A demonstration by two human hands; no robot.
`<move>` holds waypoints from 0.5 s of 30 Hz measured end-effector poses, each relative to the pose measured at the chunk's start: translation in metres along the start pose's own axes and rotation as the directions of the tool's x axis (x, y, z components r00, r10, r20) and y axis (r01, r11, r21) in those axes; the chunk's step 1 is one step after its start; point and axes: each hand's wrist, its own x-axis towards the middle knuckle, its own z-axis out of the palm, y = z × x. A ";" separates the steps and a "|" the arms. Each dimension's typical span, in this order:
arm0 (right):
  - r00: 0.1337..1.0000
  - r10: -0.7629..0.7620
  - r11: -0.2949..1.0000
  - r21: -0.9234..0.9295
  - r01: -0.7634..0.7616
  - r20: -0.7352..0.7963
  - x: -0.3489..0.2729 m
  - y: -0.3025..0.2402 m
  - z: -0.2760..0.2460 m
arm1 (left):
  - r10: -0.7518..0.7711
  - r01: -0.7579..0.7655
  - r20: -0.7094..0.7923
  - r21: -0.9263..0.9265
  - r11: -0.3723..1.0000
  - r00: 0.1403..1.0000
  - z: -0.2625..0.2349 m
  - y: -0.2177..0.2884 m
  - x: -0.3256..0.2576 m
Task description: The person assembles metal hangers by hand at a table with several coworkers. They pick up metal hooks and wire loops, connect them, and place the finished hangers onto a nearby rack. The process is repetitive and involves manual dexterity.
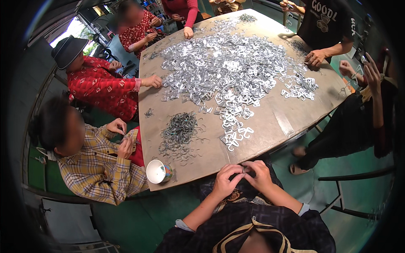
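Note:
At the table's near edge, my left hand (pixel 228 179) and my right hand (pixel 259 177) meet fingertip to fingertip, both closed in a pinch. Whatever sits between them is too small and too covered by fingers to name. Ahead of them, a tail of flat silver hook-shaped metal pieces (pixel 232 137) runs down from a broad heap (pixel 223 63) of the same pieces. Left of that tail lies a mound of small dark bent wire pieces (pixel 181 128), with loose ones scattered around it.
A paper cup (pixel 156 171) stands at the near left corner of the brown-covered table (pixel 278 122). A person in a plaid shirt (pixel 99 162) sits at the left; other people work around the table. A person in dark trousers (pixel 337 126) and a metal frame (pixel 339 189) are at the right.

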 end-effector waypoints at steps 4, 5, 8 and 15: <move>0.988 -0.142 0.990 0.006 0.142 0.053 0.013 0.001 -0.017 | -0.050 0.046 -0.043 -0.094 0.995 0.998 -0.004 -0.006 -0.007; 0.990 -0.137 0.990 0.025 0.136 0.046 0.014 0.008 -0.017 | -0.067 0.060 -0.052 -0.125 0.990 0.996 -0.006 -0.007 -0.008; 0.996 -0.074 0.995 -0.068 0.076 0.041 0.032 0.019 -0.015 | -0.062 0.058 -0.037 -0.109 0.992 0.997 -0.012 -0.009 -0.011; 0.983 -0.047 0.934 -0.341 0.107 0.177 0.076 0.046 0.018 | 0.005 -0.005 -0.023 0.015 1.000 1.000 -0.013 -0.006 -0.018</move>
